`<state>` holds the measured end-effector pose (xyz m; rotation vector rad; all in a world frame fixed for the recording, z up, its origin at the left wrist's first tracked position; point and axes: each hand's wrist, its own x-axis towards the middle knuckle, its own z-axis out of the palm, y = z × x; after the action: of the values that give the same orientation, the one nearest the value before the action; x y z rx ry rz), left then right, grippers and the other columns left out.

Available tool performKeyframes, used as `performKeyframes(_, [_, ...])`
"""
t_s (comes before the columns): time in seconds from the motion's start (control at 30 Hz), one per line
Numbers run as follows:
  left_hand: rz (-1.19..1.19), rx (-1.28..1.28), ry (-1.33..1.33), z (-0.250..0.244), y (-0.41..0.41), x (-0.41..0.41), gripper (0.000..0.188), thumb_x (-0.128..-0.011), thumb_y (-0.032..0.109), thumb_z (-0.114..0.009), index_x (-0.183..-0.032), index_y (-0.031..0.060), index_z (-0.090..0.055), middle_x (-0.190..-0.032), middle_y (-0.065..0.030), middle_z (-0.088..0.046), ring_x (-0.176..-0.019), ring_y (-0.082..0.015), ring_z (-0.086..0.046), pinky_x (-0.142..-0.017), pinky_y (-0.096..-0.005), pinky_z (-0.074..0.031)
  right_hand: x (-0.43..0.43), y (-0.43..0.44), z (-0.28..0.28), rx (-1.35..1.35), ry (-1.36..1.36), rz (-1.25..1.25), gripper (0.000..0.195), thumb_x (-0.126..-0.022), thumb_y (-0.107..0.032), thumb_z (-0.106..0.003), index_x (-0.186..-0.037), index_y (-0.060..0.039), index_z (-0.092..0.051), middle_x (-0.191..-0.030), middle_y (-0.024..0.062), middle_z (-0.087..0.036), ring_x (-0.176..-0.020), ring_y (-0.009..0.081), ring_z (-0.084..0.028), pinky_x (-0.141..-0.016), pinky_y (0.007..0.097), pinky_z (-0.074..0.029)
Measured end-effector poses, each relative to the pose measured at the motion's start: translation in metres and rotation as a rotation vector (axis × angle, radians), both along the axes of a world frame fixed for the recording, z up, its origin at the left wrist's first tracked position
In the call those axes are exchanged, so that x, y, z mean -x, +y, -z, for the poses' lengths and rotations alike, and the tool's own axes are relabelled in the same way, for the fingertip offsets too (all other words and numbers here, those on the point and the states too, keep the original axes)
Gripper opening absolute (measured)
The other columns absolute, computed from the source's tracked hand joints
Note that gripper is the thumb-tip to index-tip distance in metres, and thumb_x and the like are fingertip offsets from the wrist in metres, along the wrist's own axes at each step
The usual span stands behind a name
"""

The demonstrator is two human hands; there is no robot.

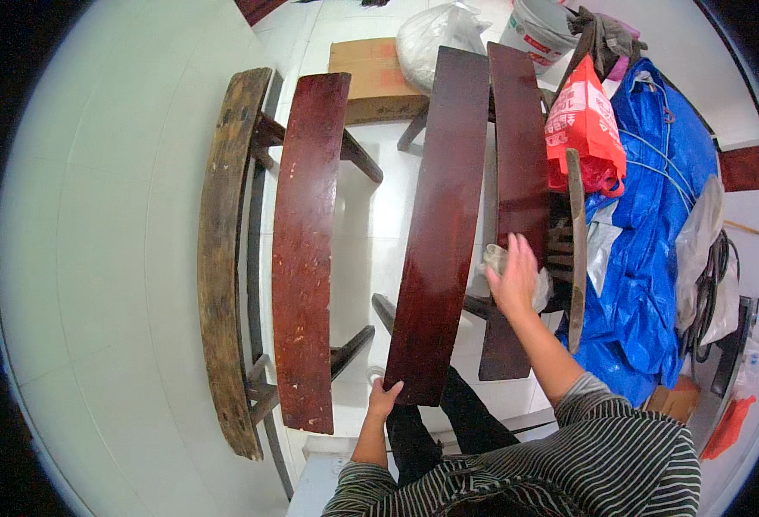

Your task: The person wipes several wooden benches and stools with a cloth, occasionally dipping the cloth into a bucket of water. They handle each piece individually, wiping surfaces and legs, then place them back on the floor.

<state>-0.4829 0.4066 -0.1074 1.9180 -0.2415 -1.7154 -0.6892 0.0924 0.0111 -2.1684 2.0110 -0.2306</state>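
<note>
My left hand [384, 395] grips the near left corner of a dark red wooden bench [444, 226], its thumb on the top. My right hand [515, 274] is over a second dark red bench [523, 161] with its fingers stretched, beside a crumpled clear plastic bag with something greyish in it [496, 257]. Whether that hand holds the bag cannot be told. Left of the gripped bench stands a red bench with chipped paint [305, 252]. Farther left is an old bench of worn bare wood [227, 258].
A cardboard box [379, 81], a white plastic sack [441, 45] and a bucket [538, 32] stand beyond the benches. At right lie a red bag [583, 129], a blue tarpaulin [644, 278] and a coiled black cable [709, 291]. A narrow wooden piece [575, 252] stands near my right forearm.
</note>
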Motion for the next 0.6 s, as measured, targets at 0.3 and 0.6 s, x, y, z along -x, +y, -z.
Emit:
performKeyframes(0.3, [0.231, 0.332, -0.508, -0.021, -0.155, 0.028, 0.066, -0.07, 0.039, -0.066, -0.116, -0.0022, -0.043, -0.109, -0.0226, -0.051, -0.105, -0.0355, -0.044, -0.091, -0.0391, -0.034, -0.001, -0.166, 0.123, -0.749, -1.329, 0.847, 0.074, -0.08, -0.054, -0.045, -0.124, 0.0045, -0.036, -0.13, 0.0151, -0.036, -0.115, 0.0296, -0.039, -0.096, 0.0404, -0.03])
performKeyframes(0.6, [0.187, -0.179, -0.659, -0.054, -0.153, 0.03, 0.063, -0.07, 0.063, -0.05, -0.095, 0.0052, -0.061, -0.092, -0.0186, -0.058, -0.091, -0.033, -0.052, -0.078, -0.0419, -0.041, -0.047, -0.104, 0.069, -0.733, -1.341, 0.746, 0.077, -0.079, -0.054, -0.048, -0.126, 0.0047, -0.032, -0.129, 0.0161, -0.036, -0.115, 0.0295, -0.038, -0.097, 0.0412, -0.028])
